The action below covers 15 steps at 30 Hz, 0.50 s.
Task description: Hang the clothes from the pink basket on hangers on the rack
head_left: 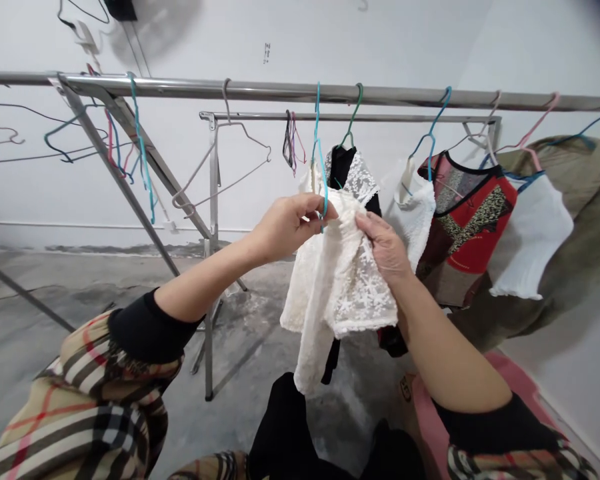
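A small white lace top (pixel 363 287) hangs from a light-blue hanger (pixel 320 143), whose hook is over the metal rail. My left hand (pixel 300 223) is closed at the lower end of this hanger, thumb and fingers pinched around it by the cloth. On the other side, my right hand (pixel 387 250) grips the upper part of the top between thumb and fingers. One long white sleeve dangles down between my hands. Directly behind the top is a black garment with a white lace collar (pixel 363 177) on a green hanger (pixel 355 113).
The metal rail (pixel 270 89) crosses the view, with a bare grey hanger (pixel 225 120) and several other hangers to the left. On the right hang a red patchwork vest (pixel 467 233), a white top (pixel 525 227) and an olive garment (pixel 580 180). Something pink (pixel 515 380) lies low at right.
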Available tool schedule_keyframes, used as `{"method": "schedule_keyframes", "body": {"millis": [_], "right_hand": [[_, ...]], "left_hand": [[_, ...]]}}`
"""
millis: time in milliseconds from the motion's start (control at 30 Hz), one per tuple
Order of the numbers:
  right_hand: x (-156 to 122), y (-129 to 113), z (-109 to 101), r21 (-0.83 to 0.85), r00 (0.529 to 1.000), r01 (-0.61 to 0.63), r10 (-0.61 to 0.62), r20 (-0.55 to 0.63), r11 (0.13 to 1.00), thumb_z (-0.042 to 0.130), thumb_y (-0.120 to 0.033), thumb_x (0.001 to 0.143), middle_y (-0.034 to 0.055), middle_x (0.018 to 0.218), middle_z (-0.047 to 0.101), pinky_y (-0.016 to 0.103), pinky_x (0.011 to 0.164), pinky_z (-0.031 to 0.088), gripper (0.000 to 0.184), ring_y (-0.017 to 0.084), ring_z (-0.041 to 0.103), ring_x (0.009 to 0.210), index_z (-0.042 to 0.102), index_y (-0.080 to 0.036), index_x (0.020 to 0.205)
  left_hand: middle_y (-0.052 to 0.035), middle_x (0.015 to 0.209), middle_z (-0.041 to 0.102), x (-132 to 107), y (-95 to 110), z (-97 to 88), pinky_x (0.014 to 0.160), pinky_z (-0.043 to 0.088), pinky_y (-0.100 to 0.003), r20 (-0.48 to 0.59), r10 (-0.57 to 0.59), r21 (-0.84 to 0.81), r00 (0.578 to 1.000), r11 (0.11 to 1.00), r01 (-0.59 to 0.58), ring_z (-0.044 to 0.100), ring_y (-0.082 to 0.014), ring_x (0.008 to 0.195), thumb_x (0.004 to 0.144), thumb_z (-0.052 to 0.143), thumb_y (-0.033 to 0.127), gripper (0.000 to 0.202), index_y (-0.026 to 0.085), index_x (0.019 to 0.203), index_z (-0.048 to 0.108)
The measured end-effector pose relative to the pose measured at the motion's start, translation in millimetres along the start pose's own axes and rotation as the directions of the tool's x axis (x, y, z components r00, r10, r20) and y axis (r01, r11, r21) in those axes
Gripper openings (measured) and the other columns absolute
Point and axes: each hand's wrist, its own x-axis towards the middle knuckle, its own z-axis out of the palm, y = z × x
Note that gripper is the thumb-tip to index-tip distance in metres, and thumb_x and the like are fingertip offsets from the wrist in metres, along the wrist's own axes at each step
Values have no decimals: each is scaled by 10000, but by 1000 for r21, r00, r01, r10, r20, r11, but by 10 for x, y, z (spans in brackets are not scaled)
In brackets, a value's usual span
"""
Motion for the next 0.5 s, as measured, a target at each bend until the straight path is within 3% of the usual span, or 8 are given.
{"method": "schedule_keyframes", "body": {"millis": [100, 267, 367, 500], "right_hand": [[68, 59, -100, 0, 999, 10, -10, -49, 1000, 727, -525, 666, -4, 773, 659, 299, 767, 528, 352, 178, 654, 853, 602, -221, 791], [-1, 207, -109, -50, 999, -34, 33, -17, 998, 684, -587, 693, 5, 819, 677, 317, 770, 517, 430, 179, 638, 822, 596, -216, 892], [-8, 320, -127, -176, 999, 24, -30, -33, 984, 616, -623, 744, 17, 873, 667, 317, 825, 488, 452, 178, 611, 862, 592, -209, 924], [31, 504, -199, -353, 999, -16, 3, -39, 935, 569, -623, 769, 30, 835, 620, 312, 815, 451, 445, 174, 556, 821, 563, -181, 821]], "left_hand": [[-11, 789, 655, -39, -75, -22, 583, 468, -222, 6, -56, -59, 998, 997, 56, 568, -88, 648, 791, 575, 140, 107, 168, 871, 641], [-16, 858, 639, -119, -111, -94, 646, 478, -241, -60, -72, -227, 996, 972, 57, 561, -105, 729, 733, 565, 109, 198, 178, 907, 631], [4, 808, 607, -122, -94, -220, 640, 486, -251, -179, -101, -413, 979, 911, 18, 536, -109, 697, 651, 547, 67, 273, 200, 874, 630], [-6, 745, 586, -67, 40, -435, 524, 419, -244, -370, -213, -624, 904, 778, -72, 472, -120, 625, 569, 539, 85, 333, 229, 837, 673]]}}
